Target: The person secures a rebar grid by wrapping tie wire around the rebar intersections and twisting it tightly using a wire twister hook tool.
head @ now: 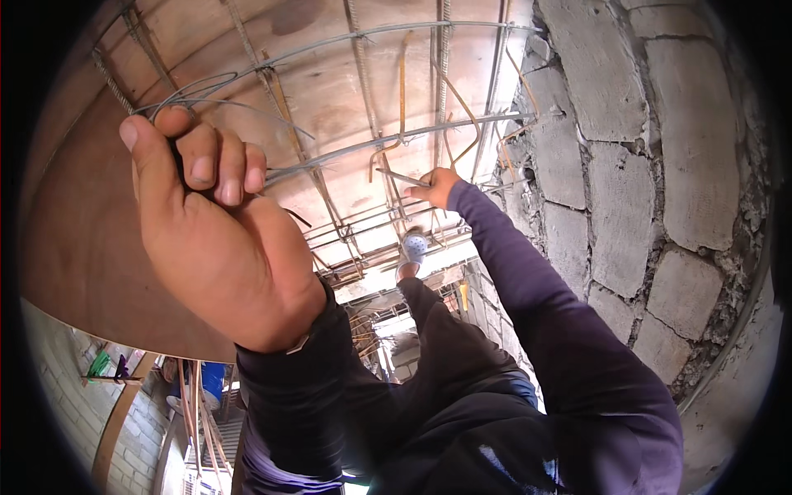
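Observation:
My left hand [216, 229] is raised close to the camera, with thin tie wire [204, 93] pinched between thumb and forefinger; the wire loops and trails to the right over the rebar. Farther off, my right hand [436, 189] grips a slim metal tool [399, 177], its kind unclear, pointing left near a hanging bent bar. Around both hands runs a grid of steel rebar [365, 80] above plywood formwork [322, 68]. Bent brownish steel bars [403, 86] cross the grid near my right hand.
A concrete block wall [619, 198] with rough mortar joints rises at the right. My foot in a pale perforated clog [415, 244] rests by the lower rebar. Openings show below the formwork. At the lower left are a wooden board [124, 421], a blue container [213, 380] and another block wall [133, 442].

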Demonstrator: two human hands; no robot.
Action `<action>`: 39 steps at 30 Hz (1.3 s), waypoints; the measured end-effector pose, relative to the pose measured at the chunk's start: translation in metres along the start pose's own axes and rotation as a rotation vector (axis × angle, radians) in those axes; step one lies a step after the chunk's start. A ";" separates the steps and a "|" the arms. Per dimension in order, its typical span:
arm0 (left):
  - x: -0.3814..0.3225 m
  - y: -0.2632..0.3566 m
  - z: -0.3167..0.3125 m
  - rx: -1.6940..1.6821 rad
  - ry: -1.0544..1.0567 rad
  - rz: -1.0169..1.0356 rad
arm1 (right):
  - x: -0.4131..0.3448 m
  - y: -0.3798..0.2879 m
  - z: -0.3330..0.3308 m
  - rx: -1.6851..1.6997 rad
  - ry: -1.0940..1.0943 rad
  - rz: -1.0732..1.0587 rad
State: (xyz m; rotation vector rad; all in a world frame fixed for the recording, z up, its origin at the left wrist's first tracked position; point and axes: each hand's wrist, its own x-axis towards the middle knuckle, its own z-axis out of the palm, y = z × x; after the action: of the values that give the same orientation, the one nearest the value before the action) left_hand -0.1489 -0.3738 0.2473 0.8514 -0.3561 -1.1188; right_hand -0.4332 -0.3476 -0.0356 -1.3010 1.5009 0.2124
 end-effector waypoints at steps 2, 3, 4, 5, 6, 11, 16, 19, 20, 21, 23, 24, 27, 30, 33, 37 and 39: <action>0.003 0.002 0.000 -0.006 -0.017 0.013 | -0.019 -0.017 -0.011 0.122 0.094 -0.118; 0.004 0.003 0.001 -0.005 -0.012 0.018 | -0.025 -0.027 -0.018 0.274 0.184 -0.250; 0.004 0.003 0.002 -0.006 0.012 0.025 | -0.026 -0.039 -0.025 0.340 0.367 -0.253; 0.004 0.003 0.003 -0.011 0.009 0.039 | -0.024 -0.050 -0.040 0.260 0.494 -0.166; 0.004 0.003 0.006 -0.013 0.027 0.034 | -0.012 -0.066 -0.049 0.117 0.605 -0.075; 0.003 0.001 0.014 0.062 0.112 0.015 | 0.036 -0.112 -0.075 -0.197 0.563 0.143; -0.005 -0.005 0.006 0.062 0.088 0.015 | 0.065 -0.103 -0.077 -0.120 0.494 0.195; -0.022 -0.037 -0.008 0.038 0.185 -0.076 | 0.081 -0.095 -0.078 -0.098 0.549 0.145; -0.032 -0.054 -0.017 0.110 0.260 -0.194 | 0.085 -0.095 -0.077 -0.040 0.514 0.119; -0.042 -0.074 -0.029 0.145 0.201 -0.208 | 0.087 -0.095 -0.077 0.014 0.482 0.127; -0.062 -0.128 -0.058 0.398 0.309 -0.297 | 0.089 -0.099 -0.073 0.050 0.478 0.028; -0.065 -0.158 -0.079 0.535 0.349 -0.324 | 0.088 -0.101 -0.072 0.028 0.514 0.002; -0.066 -0.241 -0.156 0.717 0.486 -0.503 | 0.079 -0.103 -0.065 -0.029 0.573 -0.055; -0.066 -0.323 -0.211 0.873 0.356 -0.388 | 0.072 -0.098 -0.059 -0.113 0.631 -0.213; -0.054 -0.390 -0.239 0.849 0.315 -0.407 | 0.072 -0.093 -0.049 -0.189 0.700 -0.293; -0.054 -0.442 -0.240 0.861 0.338 -0.587 | 0.078 -0.085 -0.040 -0.150 0.746 -0.363; -0.052 -0.453 -0.232 0.876 0.362 -0.639 | 0.079 -0.082 -0.039 -0.141 0.735 -0.388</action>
State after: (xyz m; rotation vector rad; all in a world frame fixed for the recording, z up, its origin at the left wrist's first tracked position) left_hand -0.3110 -0.3095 -0.2332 2.0148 -0.2678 -1.3589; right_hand -0.3761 -0.4536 -0.0426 -1.8739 1.8003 -0.4702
